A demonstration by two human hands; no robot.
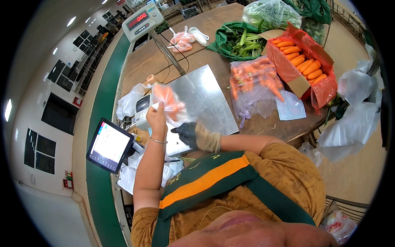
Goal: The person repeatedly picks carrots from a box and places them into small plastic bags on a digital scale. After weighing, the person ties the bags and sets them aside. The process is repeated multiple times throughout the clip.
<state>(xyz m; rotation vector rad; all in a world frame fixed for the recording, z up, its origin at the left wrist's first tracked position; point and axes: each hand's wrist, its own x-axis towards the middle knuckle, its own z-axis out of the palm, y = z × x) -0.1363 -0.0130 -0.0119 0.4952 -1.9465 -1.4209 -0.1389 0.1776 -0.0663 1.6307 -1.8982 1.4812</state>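
Observation:
My left hand (157, 120), bare, is closed on a clear plastic bag of carrots (168, 101), raised over the left side of a steel weighing scale platform (210, 96). The orange carrots show through the film. Just below the bag, my right hand (195, 136) wears a dark and beige glove. Its fingers point left with nothing visible in them, and the cuff is slightly smeared. A small label printer (142, 111) stands behind my left hand. The scale's display head (142, 21) rises on a post.
A tablet (110, 145) stands at the left, near loose papers (127, 177). On the right lie a large bag of carrots (255, 80) and a red-lined carton of carrots (302, 61). Farther back are a green bag of leafy vegetables (242, 43) and filled small bags (182, 40). Plastic bags (349, 119) hang at right.

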